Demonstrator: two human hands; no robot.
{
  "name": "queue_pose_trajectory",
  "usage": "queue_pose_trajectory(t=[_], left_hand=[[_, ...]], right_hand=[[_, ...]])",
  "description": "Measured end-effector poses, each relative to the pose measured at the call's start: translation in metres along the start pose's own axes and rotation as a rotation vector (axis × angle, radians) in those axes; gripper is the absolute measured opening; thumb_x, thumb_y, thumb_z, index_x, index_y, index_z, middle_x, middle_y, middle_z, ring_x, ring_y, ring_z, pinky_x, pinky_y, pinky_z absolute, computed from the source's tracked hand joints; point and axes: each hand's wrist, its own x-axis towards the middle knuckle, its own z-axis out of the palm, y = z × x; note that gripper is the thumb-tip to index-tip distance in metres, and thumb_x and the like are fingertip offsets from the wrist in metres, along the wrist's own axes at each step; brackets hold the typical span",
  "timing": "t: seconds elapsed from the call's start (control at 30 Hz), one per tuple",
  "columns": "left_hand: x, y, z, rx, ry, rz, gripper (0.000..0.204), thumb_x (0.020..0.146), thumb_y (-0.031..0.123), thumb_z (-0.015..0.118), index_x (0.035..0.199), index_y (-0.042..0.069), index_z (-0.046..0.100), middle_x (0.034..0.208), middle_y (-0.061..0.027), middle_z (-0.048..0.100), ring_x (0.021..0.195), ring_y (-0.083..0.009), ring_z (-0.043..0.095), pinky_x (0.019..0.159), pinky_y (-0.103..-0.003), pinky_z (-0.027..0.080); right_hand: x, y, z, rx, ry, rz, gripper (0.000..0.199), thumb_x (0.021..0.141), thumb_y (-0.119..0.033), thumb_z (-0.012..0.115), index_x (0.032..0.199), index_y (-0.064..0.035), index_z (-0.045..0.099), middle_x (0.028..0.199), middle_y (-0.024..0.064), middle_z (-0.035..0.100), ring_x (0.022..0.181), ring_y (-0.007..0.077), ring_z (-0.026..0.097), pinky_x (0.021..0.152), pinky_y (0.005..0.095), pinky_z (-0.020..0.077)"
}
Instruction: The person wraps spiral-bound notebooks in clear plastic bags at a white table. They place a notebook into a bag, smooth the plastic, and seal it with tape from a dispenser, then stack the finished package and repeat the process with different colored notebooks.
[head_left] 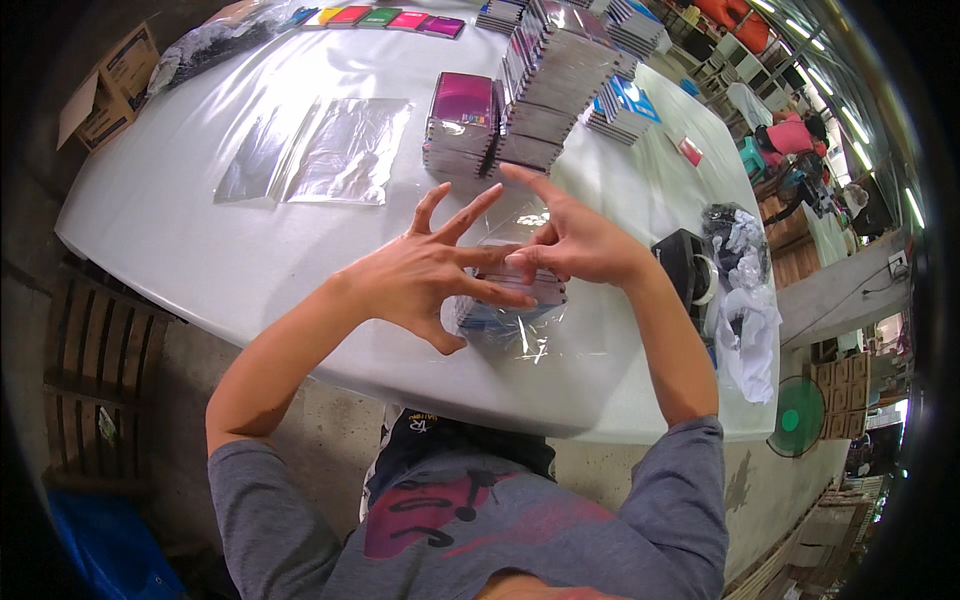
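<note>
Both my hands are over a small stack of spiral notebooks [478, 318] in a loose clear plastic wrapper [538, 345] near the table's front edge. My left hand [435, 268] is open, its fingers spread above the stack. From the right, my right hand [578, 240] meets it, its thumb and bent fingers pinched at a finger of the left hand. Its index finger points away from me. Whether something thin lies in that pinch cannot be made out. My hands hide much of the stack's top.
Tall piles of wrapped notebooks [545, 95] stand beyond my hands, a purple-topped pile [462, 105] beside them. Flat clear plastic sleeves [345, 150] lie left. A black tape dispenser [682, 262] and crumpled plastic [748, 320] sit at the right edge. Colourful notebooks [380, 18] line the far side.
</note>
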Motion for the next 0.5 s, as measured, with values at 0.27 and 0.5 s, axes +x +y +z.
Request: queue_pose_trajectory(t=[0.27,0.5], left_hand=[[0.002,0.0,0.0,-0.068,-0.041,-0.026,0.077,0.051,0.046,0.073,0.125,0.049,0.052,0.148,-0.0008,0.035,0.141,-0.039,-0.009,0.106,-0.066,-0.01],[0.003,0.002,-0.004,-0.057,-0.056,-0.059,0.074,0.054,0.037,0.075,0.123,0.049,0.054,0.149,0.0005,0.033,0.142,-0.0379,-0.009,0.107,-0.064,-0.007]], right_hand=[[0.018,0.023,0.003,-0.402,0.119,-0.124,0.096,0.07,-0.011,0.078,0.145,-0.0057,0.019,0.072,0.0063,0.064,0.057,0.0116,0.058,0.05,0.0256,0.0452],[-0.001,-0.003,-0.004,-0.604,0.216,0.123,0.093,0.061,-0.02,0.083,0.14,-0.0112,0.034,0.08,0.0121,0.065,0.077,0.025,0.063,0.068,0.034,0.0486]])
